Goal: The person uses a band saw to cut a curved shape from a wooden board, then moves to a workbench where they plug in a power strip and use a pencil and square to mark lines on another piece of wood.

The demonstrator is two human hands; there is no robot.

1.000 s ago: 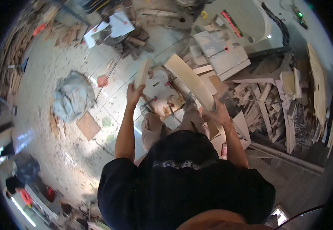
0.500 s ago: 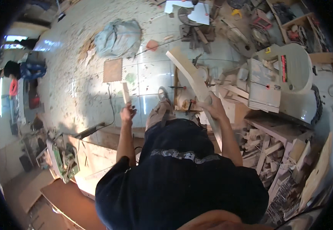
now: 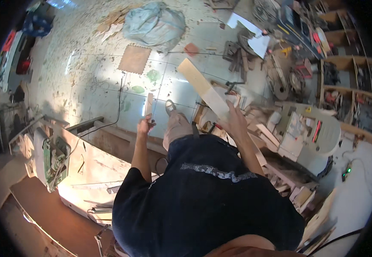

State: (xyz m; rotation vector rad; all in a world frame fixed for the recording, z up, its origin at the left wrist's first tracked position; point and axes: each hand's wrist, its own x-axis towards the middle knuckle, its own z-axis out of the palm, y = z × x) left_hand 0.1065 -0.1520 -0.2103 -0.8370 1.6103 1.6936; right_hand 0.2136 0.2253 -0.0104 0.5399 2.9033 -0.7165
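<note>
Head view. Left hand (image 3: 144, 125): closed around a short narrow wood strip (image 3: 148, 105), held upright above the tiled floor (image 3: 96, 92). Right hand (image 3: 234, 122): gripping a long pale plank (image 3: 205, 89), angled up and leftward. Grey sack (image 3: 154, 23) on floor beyond; white machine (image 3: 310, 137) at right.

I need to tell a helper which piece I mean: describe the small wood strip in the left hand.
Start at the grey sack lying on the pale tiled floor, then come straight down past the brown square mat. The left hand holds a short narrow wood strip upright, far smaller than the long pale plank in the right hand.
</note>
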